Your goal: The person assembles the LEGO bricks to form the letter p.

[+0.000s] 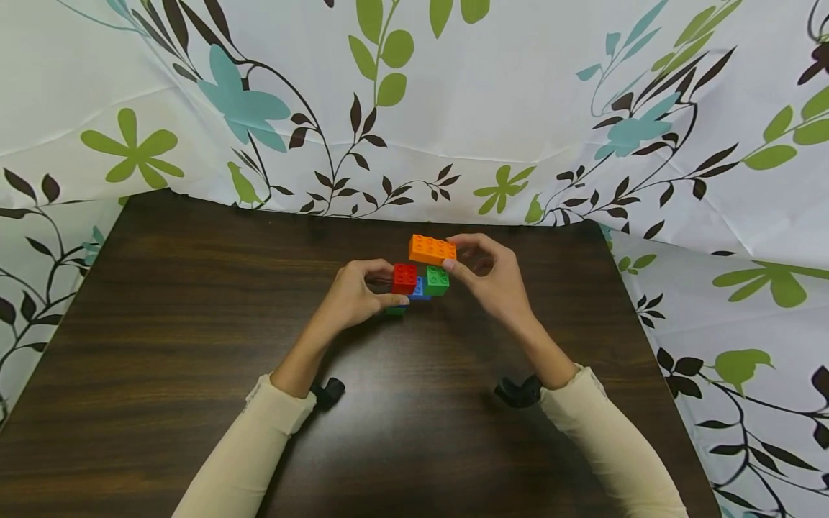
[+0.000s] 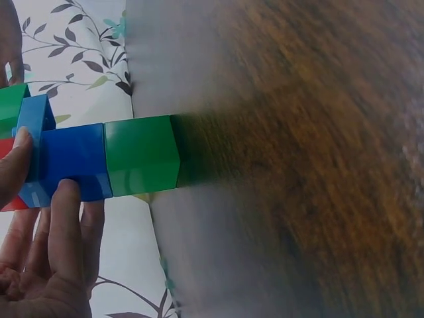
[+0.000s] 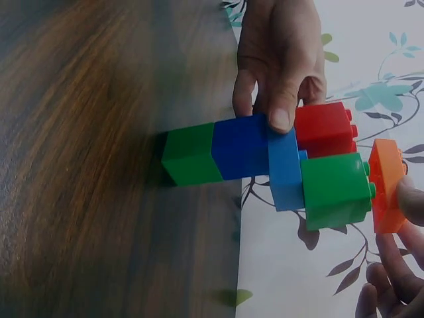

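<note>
A stack of toy building bricks stands on the table: a green brick (image 3: 192,156) at the bottom, a dark blue brick (image 3: 240,147) on it, then a flat light blue brick (image 3: 285,172). On top, a red brick (image 1: 404,278) and a green brick (image 1: 437,280) sit side by side with a gap between. My left hand (image 1: 352,296) grips the stack at its left side, thumb on the light blue brick. My right hand (image 1: 488,277) pinches an orange brick (image 1: 432,249) by its right end. In the right wrist view the orange brick hangs close over the green one's studs, slightly apart.
The dark wooden table (image 1: 194,345) reaches back to a white curtain (image 1: 518,86) printed with leaves and flowers. Black wrist-worn devices (image 1: 328,394) sit under both cuffs. The stack is near the table's back edge.
</note>
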Demonstrator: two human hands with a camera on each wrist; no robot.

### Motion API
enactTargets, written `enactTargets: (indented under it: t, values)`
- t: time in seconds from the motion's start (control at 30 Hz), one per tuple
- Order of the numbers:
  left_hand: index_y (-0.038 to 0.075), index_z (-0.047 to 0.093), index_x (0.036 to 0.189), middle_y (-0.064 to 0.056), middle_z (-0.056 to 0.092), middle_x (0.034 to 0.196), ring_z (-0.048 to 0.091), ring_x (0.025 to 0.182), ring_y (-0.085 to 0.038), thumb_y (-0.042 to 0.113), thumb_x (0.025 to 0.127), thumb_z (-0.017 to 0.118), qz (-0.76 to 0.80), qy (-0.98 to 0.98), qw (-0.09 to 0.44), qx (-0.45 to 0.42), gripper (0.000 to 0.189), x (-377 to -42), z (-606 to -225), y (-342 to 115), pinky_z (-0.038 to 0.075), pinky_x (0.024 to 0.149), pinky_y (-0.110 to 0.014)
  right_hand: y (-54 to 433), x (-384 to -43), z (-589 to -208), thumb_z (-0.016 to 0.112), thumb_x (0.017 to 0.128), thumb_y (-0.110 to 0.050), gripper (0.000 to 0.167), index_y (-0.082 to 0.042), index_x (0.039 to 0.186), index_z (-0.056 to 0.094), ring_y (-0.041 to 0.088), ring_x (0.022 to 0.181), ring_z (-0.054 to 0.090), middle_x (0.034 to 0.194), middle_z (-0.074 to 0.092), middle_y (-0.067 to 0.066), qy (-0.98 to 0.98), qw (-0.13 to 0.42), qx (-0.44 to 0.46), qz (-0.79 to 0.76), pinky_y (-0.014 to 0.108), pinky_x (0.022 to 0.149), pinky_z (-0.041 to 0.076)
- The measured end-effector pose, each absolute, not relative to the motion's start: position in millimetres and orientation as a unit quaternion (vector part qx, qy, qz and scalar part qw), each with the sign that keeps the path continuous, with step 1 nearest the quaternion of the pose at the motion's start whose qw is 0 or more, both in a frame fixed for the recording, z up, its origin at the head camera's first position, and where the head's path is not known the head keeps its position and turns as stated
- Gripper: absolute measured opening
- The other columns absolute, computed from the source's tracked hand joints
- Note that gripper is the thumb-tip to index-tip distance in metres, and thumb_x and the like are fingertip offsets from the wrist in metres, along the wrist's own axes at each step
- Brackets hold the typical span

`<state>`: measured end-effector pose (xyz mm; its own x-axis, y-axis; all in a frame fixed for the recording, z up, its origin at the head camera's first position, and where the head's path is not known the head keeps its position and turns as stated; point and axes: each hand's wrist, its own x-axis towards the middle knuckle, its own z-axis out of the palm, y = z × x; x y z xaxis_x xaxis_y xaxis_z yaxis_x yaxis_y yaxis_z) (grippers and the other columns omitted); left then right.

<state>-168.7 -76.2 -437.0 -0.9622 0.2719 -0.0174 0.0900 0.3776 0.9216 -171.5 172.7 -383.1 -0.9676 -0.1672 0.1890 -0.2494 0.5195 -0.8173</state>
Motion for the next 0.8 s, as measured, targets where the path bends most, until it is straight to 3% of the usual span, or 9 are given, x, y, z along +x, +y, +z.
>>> enactTargets:
  t: [0.27, 0.8]
  values:
    - [0.003, 0.078, 0.114, -0.015, 0.082, 0.117, 0.077, 0.112, -0.032, 0.012, 0.082, 0.095, 0.548, 0.826, 0.082, 0.109, 0.037, -169, -439, -76, 0.058, 0.106, -0.051, 169, -168, -385, 0.084, 0.095, -0.016, 0.034, -0.009, 0.127, 0.074, 0.030, 0.107, 0.062, 0.125, 0.075, 0.009, -0.865, 0.038, 0.132, 0.483, 0.045, 0.086, 0.053]
    - [0.005, 0.077, 0.116, -0.014, 0.081, 0.121, 0.076, 0.117, -0.033, 0.014, 0.084, 0.093, 0.544, 0.827, 0.090, 0.109, 0.037, -167, -437, -76, 0.057, 0.108, -0.053, 164, -159, -389, 0.084, 0.094, -0.015, 0.033, -0.010, 0.126, 0.074, 0.027, 0.108, 0.061, 0.124, 0.075, 0.009, -0.871, 0.031, 0.146, 0.468, 0.042, 0.091, 0.050]
